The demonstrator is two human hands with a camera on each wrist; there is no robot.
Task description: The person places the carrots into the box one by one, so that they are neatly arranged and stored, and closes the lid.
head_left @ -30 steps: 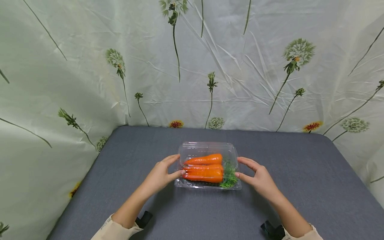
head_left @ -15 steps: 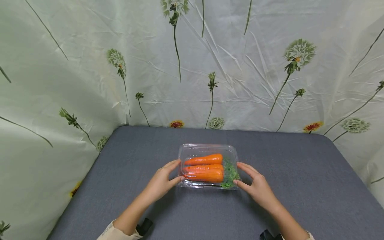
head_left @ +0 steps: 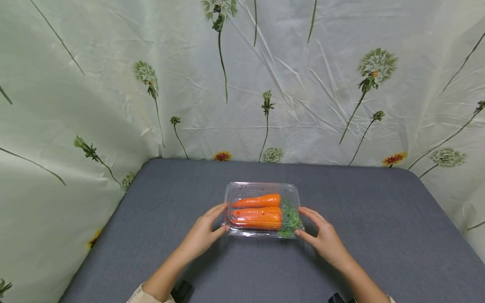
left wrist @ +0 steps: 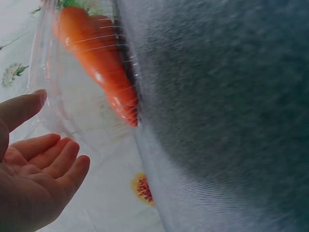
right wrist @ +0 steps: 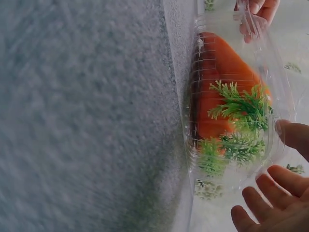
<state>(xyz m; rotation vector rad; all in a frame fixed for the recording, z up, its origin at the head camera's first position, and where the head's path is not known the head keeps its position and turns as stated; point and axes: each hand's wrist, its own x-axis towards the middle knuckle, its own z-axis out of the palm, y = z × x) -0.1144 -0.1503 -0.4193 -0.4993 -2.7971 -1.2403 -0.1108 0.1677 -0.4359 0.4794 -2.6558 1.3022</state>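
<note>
A clear plastic clamshell box [head_left: 261, 234] lies on the table, its see-through lid [head_left: 265, 187] down over the contents. Inside are orange carrots [head_left: 257, 216] side by side, their leafy green tops [head_left: 290, 219] at the right end. My left hand [head_left: 202, 231] is at the box's left side, thumb near the front corner and fingers along the edge. On the opposite side my right hand [head_left: 323, 237] mirrors it, its thumb at the front right corner. In both wrist views the fingers of the left hand [left wrist: 38, 179] and right hand [right wrist: 277, 203] are extended and loosely bent beside the lid.
The dark grey table [head_left: 379, 202] has rounded far corners. Behind it and along the left hangs a pale curtain [head_left: 295, 80] printed with dandelions and flowers. Black wrist straps [head_left: 183, 290] and cream sleeves [head_left: 149, 294] show at the front.
The raised lid has come down flat onto the box. Both hands have moved down and slightly toward the front with it, staying at its two sides.
</note>
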